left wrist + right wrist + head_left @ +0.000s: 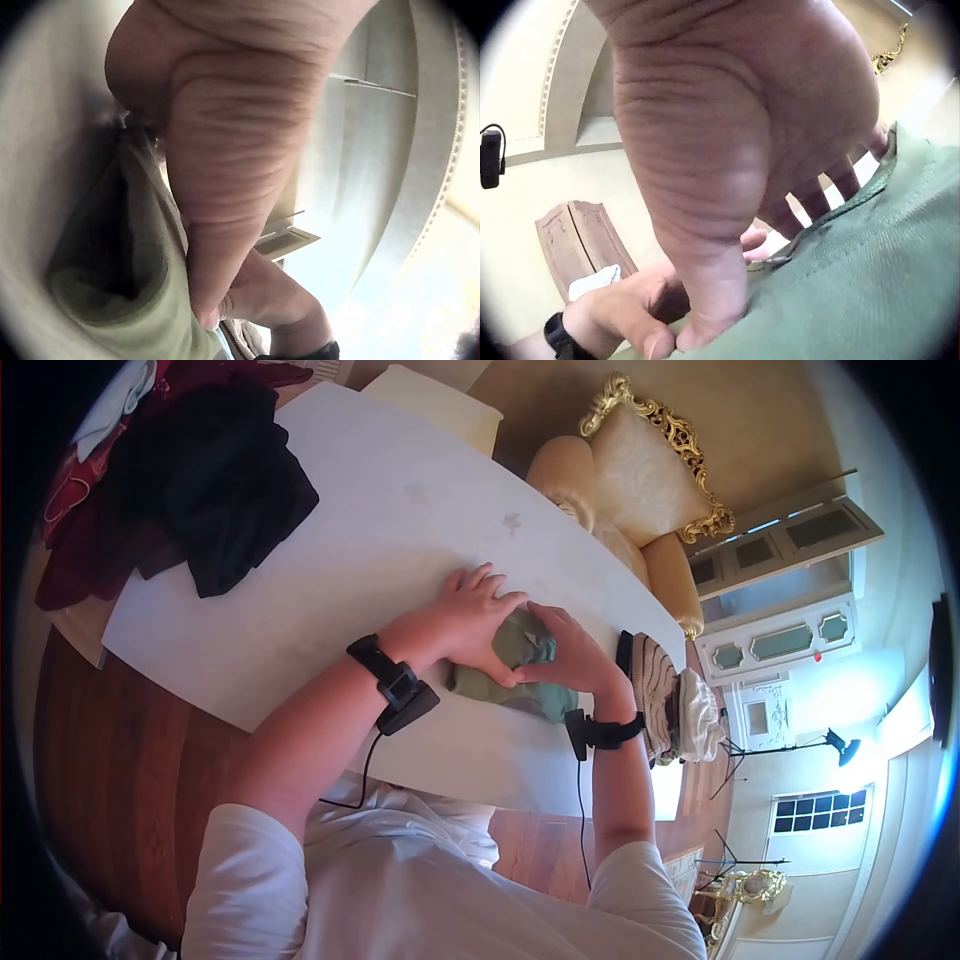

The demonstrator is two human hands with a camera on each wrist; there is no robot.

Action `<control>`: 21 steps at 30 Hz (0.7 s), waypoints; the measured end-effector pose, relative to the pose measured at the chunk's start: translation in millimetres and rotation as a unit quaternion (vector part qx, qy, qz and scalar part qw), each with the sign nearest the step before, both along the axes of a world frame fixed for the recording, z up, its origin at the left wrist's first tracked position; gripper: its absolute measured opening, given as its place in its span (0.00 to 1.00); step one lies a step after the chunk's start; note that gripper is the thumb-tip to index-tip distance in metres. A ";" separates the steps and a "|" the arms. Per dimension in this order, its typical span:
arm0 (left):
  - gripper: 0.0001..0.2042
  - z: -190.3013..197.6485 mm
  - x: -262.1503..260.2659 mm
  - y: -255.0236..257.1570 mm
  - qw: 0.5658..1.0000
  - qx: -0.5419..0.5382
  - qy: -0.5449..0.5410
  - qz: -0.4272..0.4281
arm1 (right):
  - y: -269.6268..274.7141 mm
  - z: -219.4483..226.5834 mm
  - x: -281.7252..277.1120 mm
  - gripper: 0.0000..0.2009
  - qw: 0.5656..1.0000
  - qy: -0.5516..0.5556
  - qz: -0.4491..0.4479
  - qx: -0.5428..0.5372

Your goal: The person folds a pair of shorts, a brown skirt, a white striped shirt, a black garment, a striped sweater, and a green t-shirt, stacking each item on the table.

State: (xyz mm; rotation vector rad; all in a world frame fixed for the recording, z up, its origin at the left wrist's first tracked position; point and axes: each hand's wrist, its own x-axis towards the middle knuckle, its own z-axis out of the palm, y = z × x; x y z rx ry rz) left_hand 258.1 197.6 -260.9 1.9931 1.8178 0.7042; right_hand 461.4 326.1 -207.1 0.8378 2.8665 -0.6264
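Observation:
A folded green garment (527, 643) lies on the white table near its front edge, its cloth partly olive and partly teal. My left hand (468, 622) holds it from the left, thumb along the near side and fingers spread toward the far side. From the right, my right hand (572, 656) grips the same garment, fingers curved over its far edge. The two thumb tips nearly meet on the cloth. In the left wrist view a hollow fold of the garment (124, 319) gapes below the hand. The right wrist view shows a seamed edge of green cloth (877, 240) beside the fingers.
Black clothing (225, 490) lies heaped over dark red garments (90, 565) at the table's left end. Folded striped clothes (653, 695) and a white bundle (698, 715) sit at the right end. Beyond the white table (400, 510) stands a gilded armchair (650, 470).

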 end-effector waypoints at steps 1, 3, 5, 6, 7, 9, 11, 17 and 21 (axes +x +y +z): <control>0.59 -3.7 -0.4 1.1 0.999 0.029 -0.014 0.016 | -2.2 3.2 -2.1 0.54 1.000 -0.014 -0.004 0.010; 0.54 -15.9 0.9 6.6 0.994 0.086 -0.041 0.047 | -3.4 5.4 -4.9 0.53 0.999 -0.032 -0.007 0.026; 0.45 -20.3 -2.5 15.5 0.983 0.141 -0.083 0.081 | -2.4 5.4 -6.4 0.51 0.999 -0.040 -0.008 0.036; 0.41 -22.4 -4.6 20.3 0.975 0.168 -0.104 0.097 | 0.4 5.9 -7.1 0.49 0.999 -0.038 -0.011 0.032; 0.38 -24.1 -6.1 23.3 0.966 0.190 -0.132 0.116 | 5.3 6.6 -8.4 0.48 0.999 -0.036 -0.014 0.028; 0.32 -28.1 -9.5 28.4 0.943 0.233 -0.187 0.149 | 13.6 6.5 -12.0 0.45 0.999 -0.035 -0.012 0.014; 0.30 -30.2 -14.7 32.8 0.933 0.230 -0.213 0.176 | 18.2 9.7 -17.1 0.42 0.999 -0.037 -0.007 0.001; 0.28 -39.8 -23.4 42.4 0.916 0.227 -0.259 0.208 | 35.4 12.2 -30.1 0.35 0.993 -0.077 0.005 -0.091; 0.27 -44.4 -27.1 47.6 0.910 0.238 -0.276 0.197 | 39.8 23.5 -30.0 0.33 0.988 -0.128 0.025 -0.080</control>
